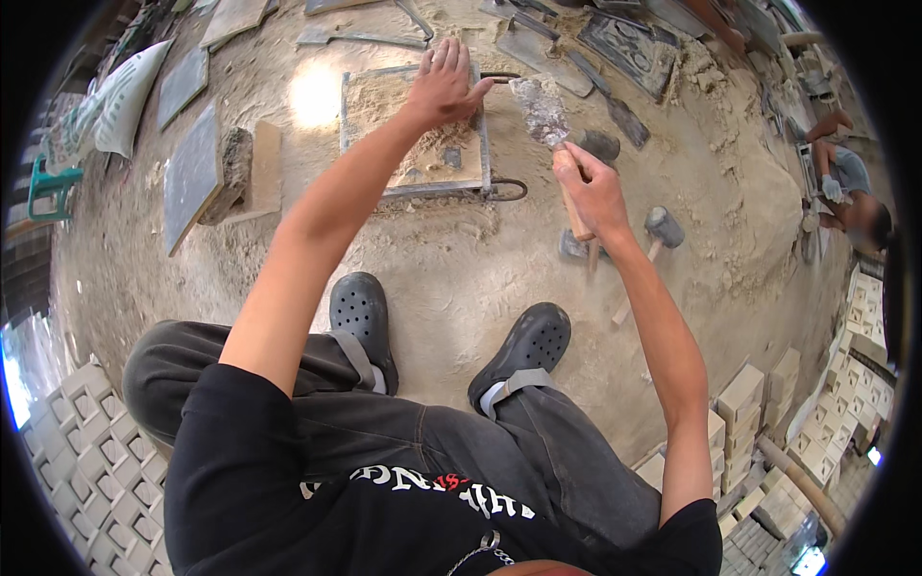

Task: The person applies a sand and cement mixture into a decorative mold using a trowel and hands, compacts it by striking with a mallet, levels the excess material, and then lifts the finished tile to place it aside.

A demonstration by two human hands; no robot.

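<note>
Sand already covers much of the metal-rimmed frame, apparently not yet level; the left hand spreads over it, fingers extended, the right hand clasping a trowel.

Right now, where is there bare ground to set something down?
Open ground lies between the sand-filled frame and the two shoes. A smaller patch runs between the frame's left side and the tan board. It is crowded right of the frame, where the right hand holds a trowel near several mallets.

Black T-shirt, dark grey trousers, perforated clogs
</note>
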